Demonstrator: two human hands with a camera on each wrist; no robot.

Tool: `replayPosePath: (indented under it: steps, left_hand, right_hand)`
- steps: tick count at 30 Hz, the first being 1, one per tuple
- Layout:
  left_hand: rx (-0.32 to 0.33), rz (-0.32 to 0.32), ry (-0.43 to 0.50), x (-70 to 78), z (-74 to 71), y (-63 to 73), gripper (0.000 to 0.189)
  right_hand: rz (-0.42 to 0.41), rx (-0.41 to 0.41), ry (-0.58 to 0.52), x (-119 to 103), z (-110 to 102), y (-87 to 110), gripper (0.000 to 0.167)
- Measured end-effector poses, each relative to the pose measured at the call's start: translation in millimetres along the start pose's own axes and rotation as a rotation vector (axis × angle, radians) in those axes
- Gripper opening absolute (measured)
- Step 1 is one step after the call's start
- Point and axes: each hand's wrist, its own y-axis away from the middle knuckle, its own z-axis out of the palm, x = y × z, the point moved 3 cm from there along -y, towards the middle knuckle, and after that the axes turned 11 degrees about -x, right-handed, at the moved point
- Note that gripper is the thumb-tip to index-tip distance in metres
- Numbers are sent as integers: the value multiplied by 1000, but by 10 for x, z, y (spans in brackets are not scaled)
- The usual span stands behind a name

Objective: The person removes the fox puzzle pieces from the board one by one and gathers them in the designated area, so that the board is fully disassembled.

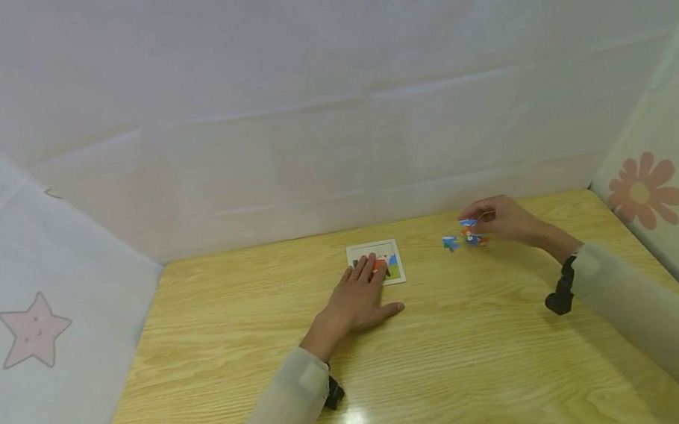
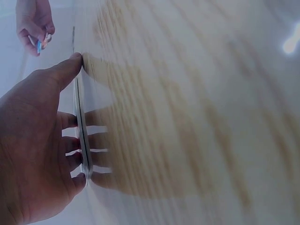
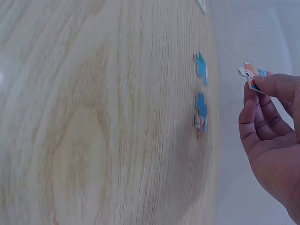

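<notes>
My left hand [image 1: 358, 301] lies with straight, spread fingers over a small white-framed jigsaw puzzle [image 1: 398, 276], fingertips on its picture. Part of that picture is hidden under the fingers; orange, blue and green areas show. Seen from the left wrist, the fingertips meet the thin puzzle tray [image 2: 83, 136] at its edge, the thumb set apart. Raised above the table, my right hand [image 1: 508, 220] pinches a puzzle piece [image 3: 251, 75] between thumb and fingers. The piece is orange, white and blue. Below it lie two loose pieces, one blue and green [image 3: 201, 69], one blue and orange [image 3: 201, 115].
The wooden table [image 1: 243, 282] runs back to a pale cloth wall [image 1: 264, 172]. Cloth sides printed with a pink star [image 1: 35, 331] and flowers [image 1: 646, 190] stand left and right. A dark wrist strap [image 1: 560, 290] sits on the right arm.
</notes>
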Motion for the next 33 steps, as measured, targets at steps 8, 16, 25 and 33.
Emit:
replayPosePath:
  steps: [8, 16, 25, 33]
  left_hand:
    - [-6, 0, 2, 7, -13, 5, 92]
    - [-14, -5, -3, 8, -15, 4, 93]
    - [-11, -6, 3, 10, -18, 6, 91]
    - [-13, -14, 6, 15, -12, -1, 92]
  right_hand:
    - [44, 15, 17, 163, -87, 99, 34]
    - [43, 41, 41, 377, -138, 191, 33]
    - [77, 6, 6, 464, -148, 278, 33]
    - [144, 13, 41, 512, -128, 304, 29]
